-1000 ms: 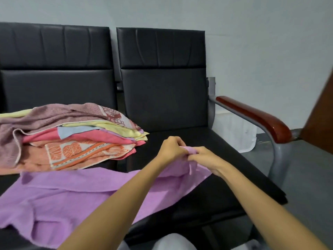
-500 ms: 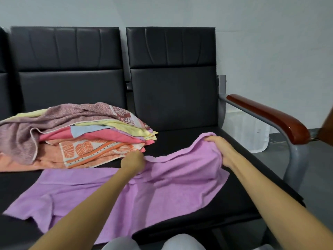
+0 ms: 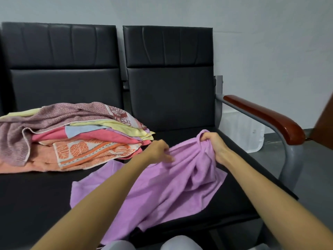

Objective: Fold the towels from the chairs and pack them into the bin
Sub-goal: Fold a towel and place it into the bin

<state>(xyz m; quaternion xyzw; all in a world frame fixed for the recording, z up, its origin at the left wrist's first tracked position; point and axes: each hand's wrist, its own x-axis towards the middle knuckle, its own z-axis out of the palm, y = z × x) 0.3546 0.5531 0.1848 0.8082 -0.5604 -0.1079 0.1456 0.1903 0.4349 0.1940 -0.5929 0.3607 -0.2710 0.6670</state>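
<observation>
A purple towel lies bunched across the front of two black chair seats. My left hand pinches its far edge near the middle. My right hand grips a gathered corner of the same towel, lifted a little off the right seat. A loose pile of towels in mauve, yellow, pink and orange print rests on the left seat. A translucent white bin stands on the floor behind the right chair, partly hidden by the armrest.
The right chair has a grey metal arm topped with a red-brown wooden armrest. A brown wooden edge juts in at the far right. Grey floor lies to the right, and my knees show at the bottom.
My left hand has slid right along the towel's edge toward my right hand. The towel has been drawn to the right and bunched, off most of the left seat.
</observation>
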